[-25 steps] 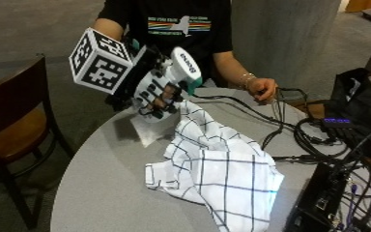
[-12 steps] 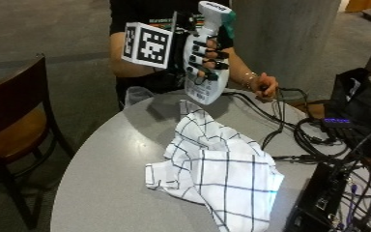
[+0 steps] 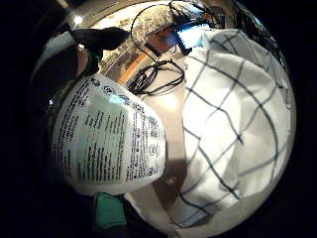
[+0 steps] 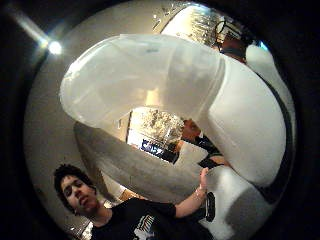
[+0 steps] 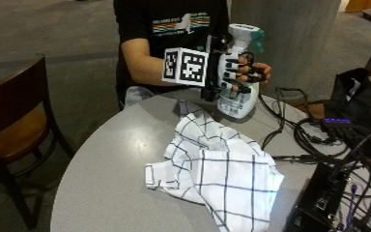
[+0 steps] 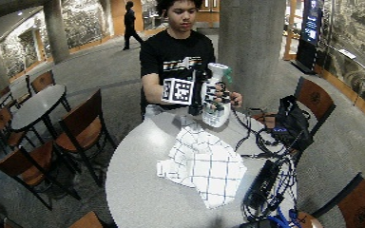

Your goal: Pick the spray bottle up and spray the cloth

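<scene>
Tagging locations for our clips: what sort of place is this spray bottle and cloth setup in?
Probably a public lobby or café seating area: several round tables with wooden chairs, thick concrete pillars, and a wide carpeted hall.

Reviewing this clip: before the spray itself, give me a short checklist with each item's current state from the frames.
1. Spray bottle held: ok. The gloved right hand has its fingers curled round the bottle's neck.
2. Bottle lifted off the table: ok, it is held upright above the table's far edge.
3. Cloth in place: ok, the checked cloth lies crumpled on the table, below and in front of the bottle.
4. Nozzle aimed at the cloth: not ok, the teal nozzle points sideways, away from the cloth.
5. Finger on the trigger: cannot tell.
6. Cables beside the cloth, possibly within spray range: cannot tell.
</scene>
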### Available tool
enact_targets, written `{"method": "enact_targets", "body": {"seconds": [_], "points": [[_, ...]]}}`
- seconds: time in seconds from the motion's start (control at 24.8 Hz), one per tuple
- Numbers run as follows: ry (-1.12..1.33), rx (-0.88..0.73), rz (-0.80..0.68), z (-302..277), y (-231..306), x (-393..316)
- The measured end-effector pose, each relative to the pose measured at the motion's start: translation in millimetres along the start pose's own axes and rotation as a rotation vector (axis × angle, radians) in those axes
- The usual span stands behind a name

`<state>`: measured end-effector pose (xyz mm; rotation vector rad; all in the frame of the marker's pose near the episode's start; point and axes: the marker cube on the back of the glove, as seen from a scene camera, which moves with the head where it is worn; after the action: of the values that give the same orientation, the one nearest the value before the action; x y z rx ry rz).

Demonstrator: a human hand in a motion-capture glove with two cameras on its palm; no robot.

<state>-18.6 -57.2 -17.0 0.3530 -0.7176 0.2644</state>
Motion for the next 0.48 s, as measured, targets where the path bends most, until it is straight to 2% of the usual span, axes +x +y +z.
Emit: {"method": "enact_targets", "body": {"seconds": [0.24, 0.48], "points": [[-0.014, -0.011, 0.018, 30.9, 6.6, 9.6], [-0.018, -0.003, 0.02, 34.0, 10.9, 16.8]]}}
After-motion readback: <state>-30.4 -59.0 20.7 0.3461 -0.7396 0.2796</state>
